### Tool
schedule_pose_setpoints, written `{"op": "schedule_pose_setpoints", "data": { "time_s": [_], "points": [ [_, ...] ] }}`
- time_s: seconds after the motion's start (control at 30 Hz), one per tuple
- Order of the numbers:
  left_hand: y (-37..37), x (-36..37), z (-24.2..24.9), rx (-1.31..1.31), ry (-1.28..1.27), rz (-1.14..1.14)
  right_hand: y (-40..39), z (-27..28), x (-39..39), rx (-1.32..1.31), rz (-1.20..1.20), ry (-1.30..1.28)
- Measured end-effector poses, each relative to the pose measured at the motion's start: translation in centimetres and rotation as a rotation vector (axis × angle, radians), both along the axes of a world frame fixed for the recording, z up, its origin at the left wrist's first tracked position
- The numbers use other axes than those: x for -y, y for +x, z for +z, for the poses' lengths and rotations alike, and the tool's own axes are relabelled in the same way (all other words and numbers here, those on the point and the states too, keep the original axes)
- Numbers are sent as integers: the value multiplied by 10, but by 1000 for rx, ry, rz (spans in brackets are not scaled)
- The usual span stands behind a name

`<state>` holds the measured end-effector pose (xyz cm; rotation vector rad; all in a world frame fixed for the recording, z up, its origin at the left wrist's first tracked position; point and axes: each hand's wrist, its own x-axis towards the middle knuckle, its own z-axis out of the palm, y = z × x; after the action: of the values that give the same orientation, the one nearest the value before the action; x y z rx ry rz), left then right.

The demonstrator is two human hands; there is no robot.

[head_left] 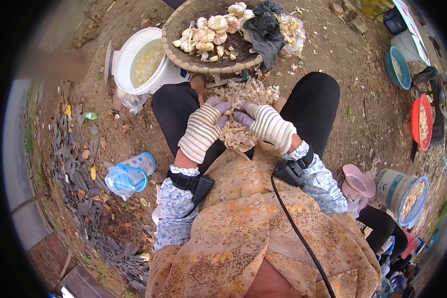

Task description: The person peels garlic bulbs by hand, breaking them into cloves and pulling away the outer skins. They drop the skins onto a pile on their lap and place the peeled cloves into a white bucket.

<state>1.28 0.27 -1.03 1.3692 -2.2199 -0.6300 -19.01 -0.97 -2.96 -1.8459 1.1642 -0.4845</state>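
Both hands wear striped knit gloves and meet between the knees, fingertips close together. My left hand [203, 126] has its fingers pinched around something small, perhaps a piece of garlic, too hidden to name. Opposite it, my right hand [267, 124] has thumb and fingers closed at the same spot, on something I cannot make out. Beneath them lies a heap of pale garlic peelings [238, 138]. Beyond the knees, a round woven basket [184, 63] holds whole garlic bulbs [218, 24], loose cloves and a dark cloth [264, 32].
A white bucket [121, 74] with cloudy liquid and cloves stands left of the basket. A blue-rimmed container [146, 163] lies at left. On the right are a red basin [415, 119], a teal basin [388, 62], a pink hat [355, 181] and a bucket [390, 191].
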Motion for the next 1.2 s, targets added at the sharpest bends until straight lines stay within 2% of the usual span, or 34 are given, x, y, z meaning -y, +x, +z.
{"op": "schedule_pose_setpoints", "data": {
  "time_s": [0.13,0.27,0.37,0.4,0.47,0.57,0.6,0.67,0.7,0.8,0.87,0.93,1.0,1.13,1.2],
  "points": [
    [0,1,-4,30,-39,-27,2,-8,1,63,38,-37],
    [6,-2,-1,1,85,-53,-2,-6,1,67,101,-27],
    [6,-8,0,-459,449,149,-7,-8,4,35,62,3],
    [5,-11,2,-455,448,141,-9,-12,5,18,7,19],
    [5,-13,2,-680,494,271,-7,-27,6,113,-53,26],
    [-4,-13,2,-739,493,350,-2,16,0,527,-302,728],
    [-8,-14,3,-783,501,407,0,15,-1,528,-308,722],
    [-11,-14,-2,-816,510,405,4,9,-2,886,-242,812],
    [-13,-14,-3,-833,550,399,4,10,-1,930,-259,853],
    [-13,-12,-7,-830,585,391,2,15,1,926,-288,816],
    [-15,-11,-7,-1079,672,370,1,18,0,896,-292,803],
    [-14,-11,-12,-1158,690,352,3,21,-3,784,-294,668],
    [-13,-12,-13,-1451,917,269,4,15,-4,806,-287,630],
    [-21,-5,-6,-1374,921,255,4,25,-3,838,-348,673],
    [-23,-5,-4,-1300,854,332,2,26,-3,796,-350,644]
  ]
}}
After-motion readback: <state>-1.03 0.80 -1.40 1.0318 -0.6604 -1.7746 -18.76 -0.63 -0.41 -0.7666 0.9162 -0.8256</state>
